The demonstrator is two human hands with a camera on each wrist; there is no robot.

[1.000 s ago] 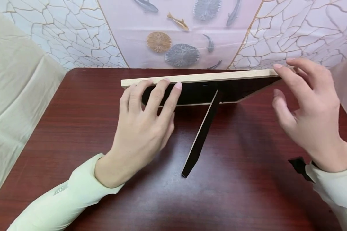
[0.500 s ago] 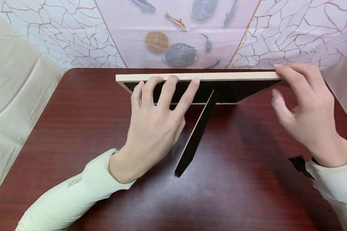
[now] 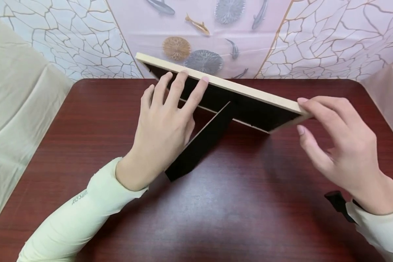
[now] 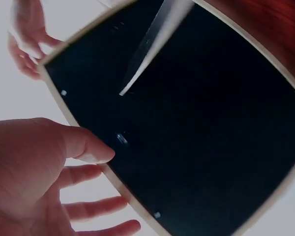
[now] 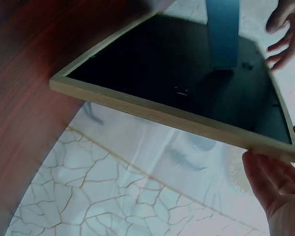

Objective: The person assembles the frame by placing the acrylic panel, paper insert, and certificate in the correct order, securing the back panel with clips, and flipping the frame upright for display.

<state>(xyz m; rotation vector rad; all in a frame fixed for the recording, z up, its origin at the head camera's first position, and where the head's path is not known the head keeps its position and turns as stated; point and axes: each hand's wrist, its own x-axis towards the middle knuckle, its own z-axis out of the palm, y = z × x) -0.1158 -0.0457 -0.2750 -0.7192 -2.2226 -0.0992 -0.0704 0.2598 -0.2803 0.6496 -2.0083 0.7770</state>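
A picture frame (image 3: 258, 109) with a pale wood rim and black back stands tilted over the table, its back towards me. Its black easel leg (image 3: 199, 149) sticks out towards the lower left. My left hand (image 3: 163, 127) holds the top edge left of the middle; in the left wrist view its thumb (image 4: 91, 145) lies on the back and the fingers are beyond the rim. At the right top corner, my right hand (image 3: 350, 145) grips the rim with its fingers, seen also in the right wrist view. The frame's front is hidden. Whether the leg touches the table I cannot tell.
The dark red wooden table (image 3: 235, 218) lies beneath. Behind it hangs a patterned backdrop (image 3: 203, 62) with fish and crackle lines. A pale cloth (image 3: 16, 120) runs along the left side. Something black (image 3: 338, 203) sticks out at the right cuff.
The picture frame has turned: its left end moved away and up, its right end came nearer. The easel leg swung left. My right hand moved towards me with the corner.
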